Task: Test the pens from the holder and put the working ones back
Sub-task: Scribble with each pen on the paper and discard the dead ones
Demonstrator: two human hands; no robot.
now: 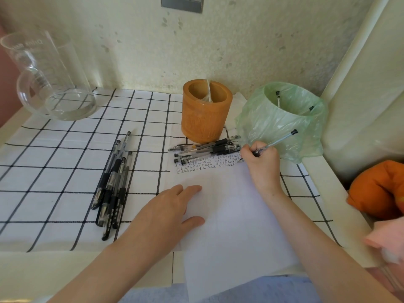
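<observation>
1. The right hand (pixel 261 162) pinches a thin see-through pen with a black end (pixel 277 142), with its fingers curled tight round it.
2. The pen slants. Its tip is down-left of the fingers on the white paper sheet (pixel 229 215), and its end points up-right.
3. The left hand (pixel 172 206) lies flat on the paper with its fingers straight.
4. The round orange-brown holder (pixel 206 119) stands up-left of the right fingers, closer to them than to the left hand.

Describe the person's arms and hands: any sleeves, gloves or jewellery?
No sleeves show: the left forearm and right forearm are bare. The left hand and right hand wear no gloves, rings, watch or bracelet.
</observation>
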